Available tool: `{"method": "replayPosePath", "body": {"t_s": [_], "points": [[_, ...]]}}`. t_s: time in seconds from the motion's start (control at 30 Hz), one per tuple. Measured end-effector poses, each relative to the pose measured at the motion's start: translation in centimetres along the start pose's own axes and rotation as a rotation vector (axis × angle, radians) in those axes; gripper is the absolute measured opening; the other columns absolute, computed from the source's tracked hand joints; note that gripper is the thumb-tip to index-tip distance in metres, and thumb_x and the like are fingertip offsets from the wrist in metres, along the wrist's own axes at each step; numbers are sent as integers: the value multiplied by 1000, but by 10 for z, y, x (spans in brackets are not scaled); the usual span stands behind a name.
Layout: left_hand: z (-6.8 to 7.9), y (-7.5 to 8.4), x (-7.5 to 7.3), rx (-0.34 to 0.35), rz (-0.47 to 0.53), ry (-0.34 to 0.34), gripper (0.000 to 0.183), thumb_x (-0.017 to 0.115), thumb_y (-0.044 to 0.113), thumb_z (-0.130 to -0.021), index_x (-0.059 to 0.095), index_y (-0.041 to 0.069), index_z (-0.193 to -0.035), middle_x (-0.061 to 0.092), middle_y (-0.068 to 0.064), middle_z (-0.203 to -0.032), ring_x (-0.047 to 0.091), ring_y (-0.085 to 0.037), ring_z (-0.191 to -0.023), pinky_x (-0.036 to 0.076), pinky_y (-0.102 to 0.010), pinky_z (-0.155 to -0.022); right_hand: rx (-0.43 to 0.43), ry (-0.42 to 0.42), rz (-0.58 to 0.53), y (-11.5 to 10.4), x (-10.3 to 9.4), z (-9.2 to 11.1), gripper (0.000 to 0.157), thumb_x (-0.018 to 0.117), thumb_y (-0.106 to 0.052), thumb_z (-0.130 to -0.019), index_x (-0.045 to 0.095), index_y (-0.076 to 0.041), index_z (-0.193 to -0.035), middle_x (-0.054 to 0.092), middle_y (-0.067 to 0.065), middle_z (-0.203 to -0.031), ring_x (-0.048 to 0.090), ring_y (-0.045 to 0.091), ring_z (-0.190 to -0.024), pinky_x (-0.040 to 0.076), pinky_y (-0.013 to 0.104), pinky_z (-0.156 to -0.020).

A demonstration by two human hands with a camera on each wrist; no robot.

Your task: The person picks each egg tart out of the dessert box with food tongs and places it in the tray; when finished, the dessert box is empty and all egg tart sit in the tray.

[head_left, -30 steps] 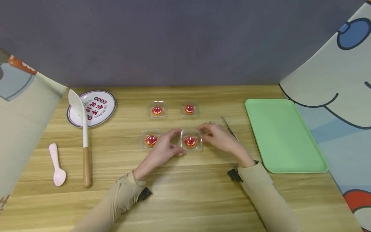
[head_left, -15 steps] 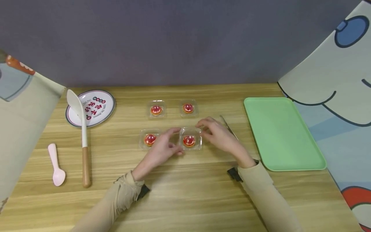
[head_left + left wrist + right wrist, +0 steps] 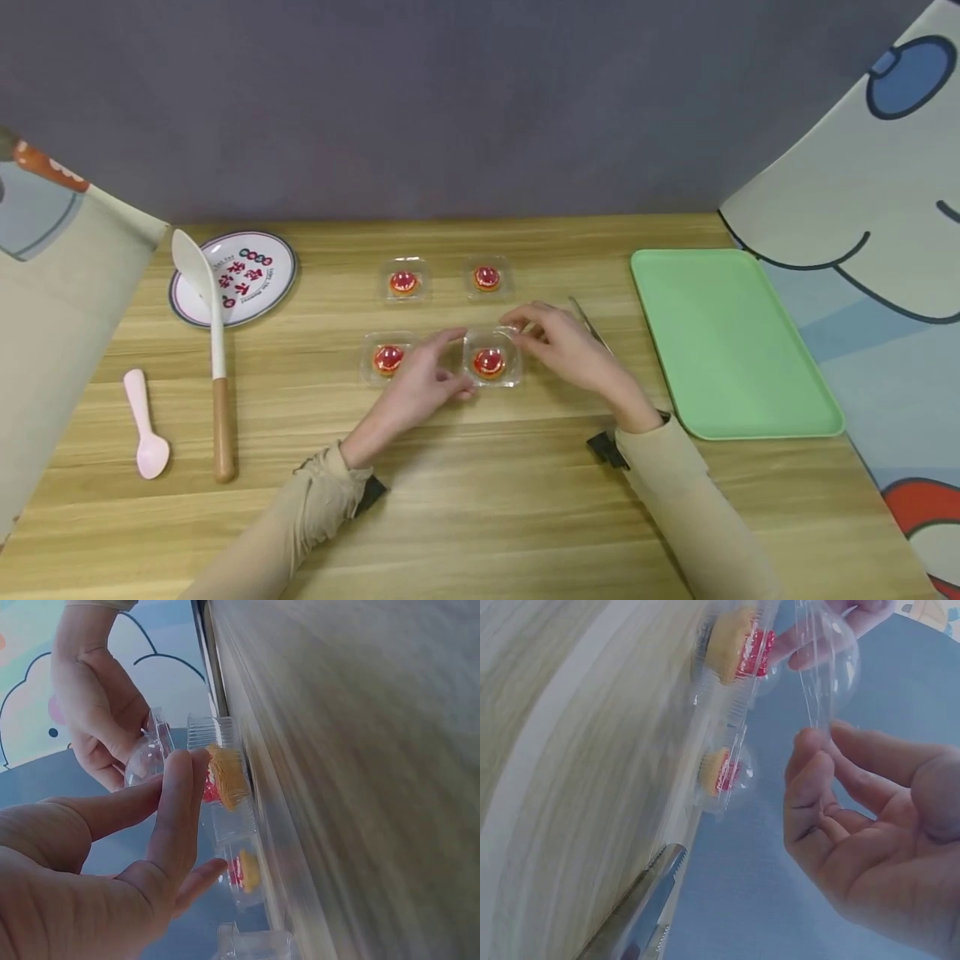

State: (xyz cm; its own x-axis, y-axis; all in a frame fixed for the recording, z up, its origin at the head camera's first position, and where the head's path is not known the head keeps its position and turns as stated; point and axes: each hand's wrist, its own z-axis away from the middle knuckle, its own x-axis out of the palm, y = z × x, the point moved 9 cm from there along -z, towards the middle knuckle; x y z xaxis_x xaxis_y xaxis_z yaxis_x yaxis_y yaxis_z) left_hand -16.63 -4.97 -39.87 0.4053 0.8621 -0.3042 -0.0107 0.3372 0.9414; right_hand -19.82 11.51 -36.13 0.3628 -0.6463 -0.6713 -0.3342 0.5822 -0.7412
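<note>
While my right grip (image 3: 558,342) pinched the lid (image 3: 831,671) by its edge, my left grip (image 3: 426,377) lay loosely extended beside the box (image 3: 510,377) on the counter (image 3: 480,500). I judged the plastic light, slick and easily creased, best held by its rim. I couldn't confirm left-finger contact; the tongs (image 3: 630,911) were cut off.

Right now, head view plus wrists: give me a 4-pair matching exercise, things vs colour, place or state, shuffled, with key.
Things:
1. Tray
2. Right hand
3. Short spoon
4. Long-handled utensil

Descriptions:
A. Pink all over
B. Lies partly over the printed plate
C. Green
D. Pinches a clear lid

Pairs: 1-C, 2-D, 3-A, 4-B
</note>
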Motion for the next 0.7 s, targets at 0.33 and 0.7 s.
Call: {"method": "replayPosePath", "body": {"t_s": [0.33,0.7], "points": [[3,7,-7,33,15,45,78,74,-10,-94,37,-4,-162,72,-29,-113,78,-36,-82,69,-42,-73,23,117,-106,-1,-11,-2,38,67,0,-104,63,6,-141,69,21,-126,74,33,-101,67,46,-84],[5,16,-28,159,183,228,57,70,-16,-94,56,-6,-149,62,-22,-131,78,-37,-86,68,-36,-80,0,115,-382,-3,-14,-3,38,65,5,-104,59,11,-141,68,27,-128,74,38,-107,64,52,-95]]}}
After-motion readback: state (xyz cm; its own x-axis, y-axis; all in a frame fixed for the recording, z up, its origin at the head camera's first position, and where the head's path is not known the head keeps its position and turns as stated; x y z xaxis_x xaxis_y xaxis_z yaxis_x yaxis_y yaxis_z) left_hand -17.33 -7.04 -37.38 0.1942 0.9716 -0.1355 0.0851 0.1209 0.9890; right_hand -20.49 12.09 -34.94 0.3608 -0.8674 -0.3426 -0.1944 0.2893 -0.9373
